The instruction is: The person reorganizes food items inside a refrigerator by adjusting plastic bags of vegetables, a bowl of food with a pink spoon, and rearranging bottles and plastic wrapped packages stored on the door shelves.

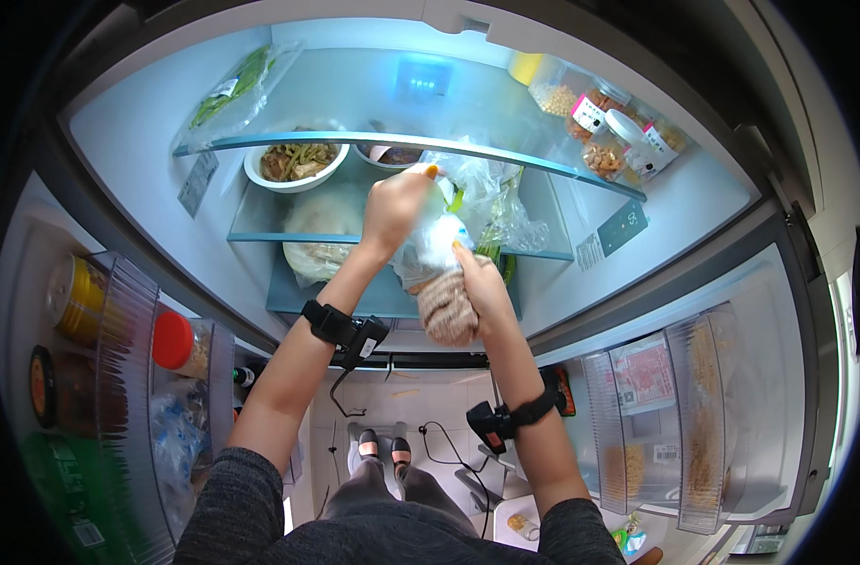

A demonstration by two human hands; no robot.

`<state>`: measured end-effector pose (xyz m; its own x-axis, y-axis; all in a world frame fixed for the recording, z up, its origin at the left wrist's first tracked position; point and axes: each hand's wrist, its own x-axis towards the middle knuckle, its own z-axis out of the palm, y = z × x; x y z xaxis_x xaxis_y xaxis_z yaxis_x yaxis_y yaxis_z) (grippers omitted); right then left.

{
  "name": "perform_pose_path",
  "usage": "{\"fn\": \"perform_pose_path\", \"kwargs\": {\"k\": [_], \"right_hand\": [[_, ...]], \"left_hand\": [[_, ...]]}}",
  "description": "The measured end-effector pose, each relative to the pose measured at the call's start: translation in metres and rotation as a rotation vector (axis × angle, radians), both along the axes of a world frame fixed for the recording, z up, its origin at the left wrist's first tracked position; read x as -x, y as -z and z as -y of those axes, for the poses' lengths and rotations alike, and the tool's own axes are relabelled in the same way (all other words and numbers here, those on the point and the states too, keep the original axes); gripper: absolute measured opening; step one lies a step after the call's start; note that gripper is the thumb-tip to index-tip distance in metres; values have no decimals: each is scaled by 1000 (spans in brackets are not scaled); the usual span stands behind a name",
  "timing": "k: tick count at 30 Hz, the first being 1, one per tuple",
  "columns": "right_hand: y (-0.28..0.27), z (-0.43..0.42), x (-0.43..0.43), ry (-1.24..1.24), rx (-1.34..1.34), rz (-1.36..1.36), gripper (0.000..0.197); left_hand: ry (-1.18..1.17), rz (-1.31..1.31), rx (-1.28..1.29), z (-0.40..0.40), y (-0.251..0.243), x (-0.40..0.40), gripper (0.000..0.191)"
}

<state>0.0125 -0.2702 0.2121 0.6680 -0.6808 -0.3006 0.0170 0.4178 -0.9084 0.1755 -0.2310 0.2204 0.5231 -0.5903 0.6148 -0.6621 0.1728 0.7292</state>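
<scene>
My right hand (483,286) grips a white plastic bag (444,240) with its thumb on top. Against that palm is a soft, ribbed beige-and-brown bundle (448,307), perhaps cloth. My left hand (398,208), fingers curled and partly blurred, is raised just left of the bag; whether plastic is caught in it is unclear. Behind both hands, a clear plastic bag of green vegetables (497,198) lies on the middle glass shelf of an open refrigerator. A large wrapped pale item (317,261) sits on the level below, to the left.
The upper glass shelf (402,140) crosses above my hands. A white bowl of cooked food (296,166) and a second bowl (391,157) stand under it. Lidded jars (606,148) are at upper right. Open doors with loaded bins (126,339) (645,424) flank me. Cables (465,452) lie below.
</scene>
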Motion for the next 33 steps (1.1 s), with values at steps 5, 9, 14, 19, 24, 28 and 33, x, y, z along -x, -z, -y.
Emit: {"fn": "perform_pose_path", "kwargs": {"k": [5, 9, 14, 19, 24, 28, 33], "right_hand": [[12, 54, -66, 113, -212, 78, 28], [11, 79, -96, -72, -326, 64, 23], [80, 141, -118, 280, -312, 133, 31], [76, 143, -130, 561, -129, 65, 45], [36, 92, -98, 184, 19, 110, 21], [-2, 80, -30, 3, 409, -86, 17], [23, 126, -2, 409, 578, -143, 27]], "left_hand": [[22, -72, -11, 6, 3, 14, 21], [-7, -127, 164, -9, 19, -3, 25], [8, -17, 77, -12, 20, 11, 22], [11, -59, -37, -8, 38, 10, 21], [7, -308, 45, 7, 67, -25, 12], [-46, -201, -115, 16, 69, -4, 30], [-111, -218, -152, 21, 88, 5, 41]]}}
